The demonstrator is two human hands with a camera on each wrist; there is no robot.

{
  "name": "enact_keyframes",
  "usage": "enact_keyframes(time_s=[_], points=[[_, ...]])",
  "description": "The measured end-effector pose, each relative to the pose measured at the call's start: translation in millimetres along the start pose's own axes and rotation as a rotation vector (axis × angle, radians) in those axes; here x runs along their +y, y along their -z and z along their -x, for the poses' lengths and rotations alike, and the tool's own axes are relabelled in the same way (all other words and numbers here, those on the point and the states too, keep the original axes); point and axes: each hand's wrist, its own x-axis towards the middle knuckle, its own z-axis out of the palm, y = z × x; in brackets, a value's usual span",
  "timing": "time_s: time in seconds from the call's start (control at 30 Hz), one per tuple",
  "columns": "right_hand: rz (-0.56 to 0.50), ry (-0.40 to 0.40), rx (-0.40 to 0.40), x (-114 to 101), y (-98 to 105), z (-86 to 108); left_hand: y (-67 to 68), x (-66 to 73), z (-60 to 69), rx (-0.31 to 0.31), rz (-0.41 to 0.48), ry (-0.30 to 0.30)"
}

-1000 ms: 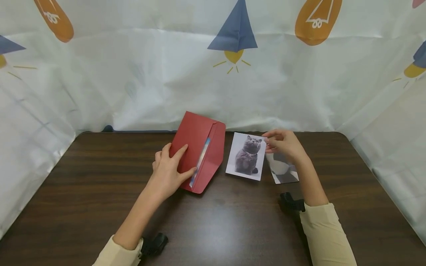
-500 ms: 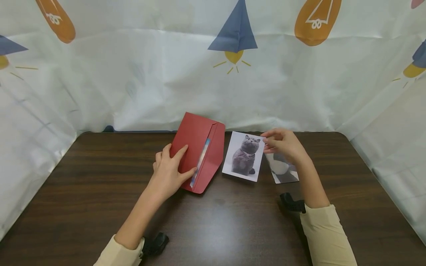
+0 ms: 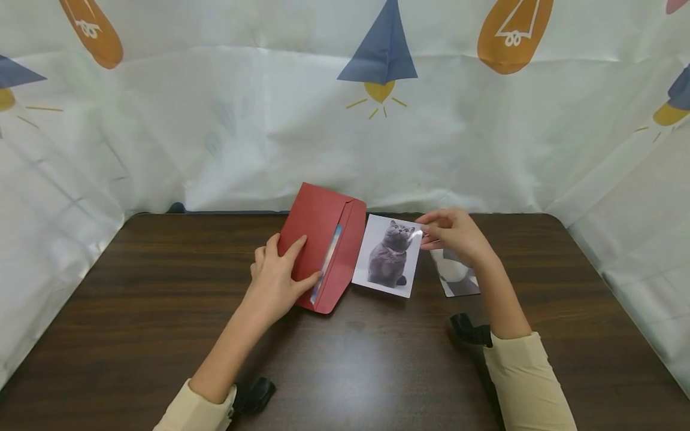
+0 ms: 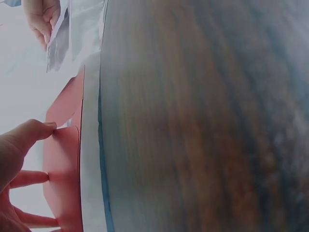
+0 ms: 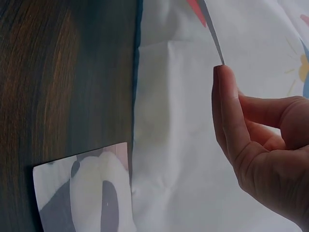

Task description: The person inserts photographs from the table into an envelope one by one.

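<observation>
A red envelope [image 3: 315,221] lies on the table with its flap unfolded to the right; a strip of something pale and blue shows in its slot. My left hand [image 3: 276,274] rests on it with spread fingers, and in the left wrist view the thumb touches the slot's edge. Between thumb and fingers, my right hand [image 3: 454,234] pinches the right edge of a picture card [image 3: 385,257] of a grey cat. The card is held up beside the flap; whether they touch, I cannot tell. Edge-on, it appears thin in the right wrist view.
A second card [image 5: 91,193] with a panda picture lies on the dark wooden table [image 3: 162,287], partly under my right hand in the head view. A white cloth [image 3: 259,131] printed with lamps hangs behind the table's far edge.
My right hand has carried the cat card leftward, closer to the envelope's flap. The left hand has stayed on the envelope, almost unmoved.
</observation>
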Motion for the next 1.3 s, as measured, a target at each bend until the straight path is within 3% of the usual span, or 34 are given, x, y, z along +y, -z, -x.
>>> enact_keyframes(time_s=[0.27,0.67,1.3], points=[[-0.011,0.007,-0.004,0,-5,-0.4,-0.6,3.6,0.2,-0.016,0.007,-0.004],[-0.044,0.003,0.022,-2,-15,-0.4,-2.7,4.8,0.8,0.014,0.007,-0.038],[-0.076,0.018,0.024,-1,-25,-3.9,-3.9,7.1,2.6,0.011,0.026,-0.066]])
